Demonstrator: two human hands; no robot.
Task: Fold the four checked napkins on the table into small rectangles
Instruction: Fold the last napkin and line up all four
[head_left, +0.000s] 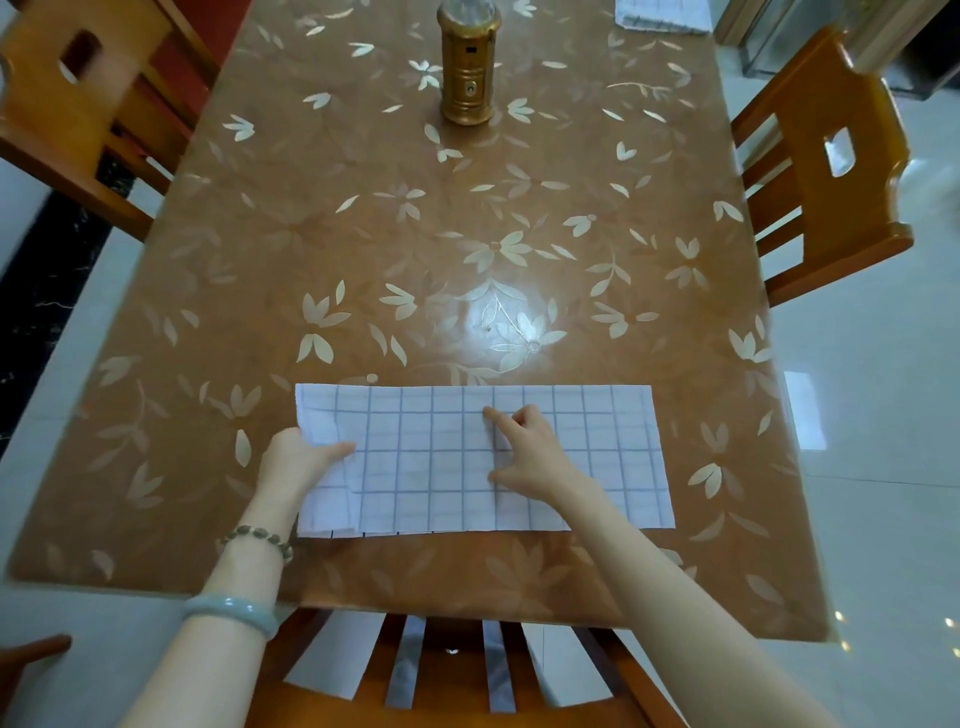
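Our right hand (524, 452) presses its spread index finger and thumb flat on the middle of the checked napkin (483, 460), gripping nothing. Our left hand (304, 457) pinches the napkin's left edge, thumb on top, lifting a small fold. The napkin lies as a long strip near the table's (467, 234) front edge. Both forearms reach in from below.

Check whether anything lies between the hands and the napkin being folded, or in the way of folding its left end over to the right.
Nothing visible does. Both the left hand and right hand already rest on the checked napkin, with only bare table around it. The golden canister stands far off.
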